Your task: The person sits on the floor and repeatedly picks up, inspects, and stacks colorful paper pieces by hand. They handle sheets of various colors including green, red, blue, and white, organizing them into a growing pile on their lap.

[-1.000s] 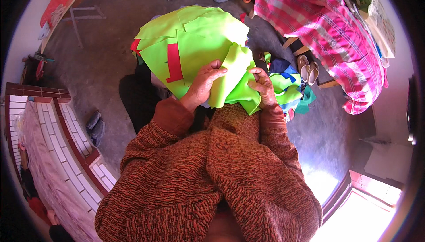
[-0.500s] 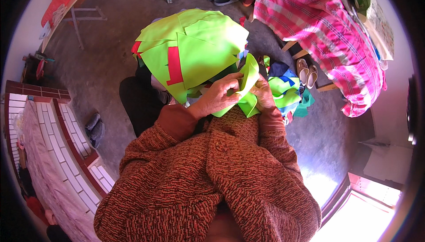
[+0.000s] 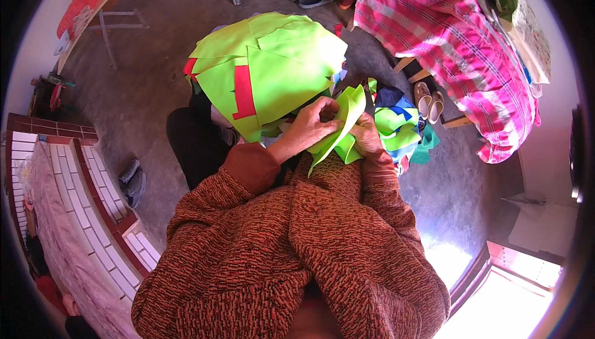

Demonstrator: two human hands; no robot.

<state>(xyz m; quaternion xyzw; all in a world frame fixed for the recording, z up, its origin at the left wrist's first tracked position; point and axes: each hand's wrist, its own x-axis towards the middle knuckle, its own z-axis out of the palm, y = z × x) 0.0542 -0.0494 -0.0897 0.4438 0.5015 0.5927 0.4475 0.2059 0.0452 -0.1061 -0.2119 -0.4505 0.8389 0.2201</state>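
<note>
Above my knee, around twelve o'clock, my left hand point(image 3: 315, 124) is half curled, thumb and fingers on the folded, lime-green, smooth fabric piece point(image 3: 349, 111); my right hand point(image 3: 367, 134) is nearly closed on its other side, fingertips partly hidden. Light, even pressure should keep the layers from slipping. At three o'clock lies a loose green-and-blue cloth heap point(image 3: 392, 122); at ten, a broad lime-green fabric stack point(image 3: 285, 72)
</note>
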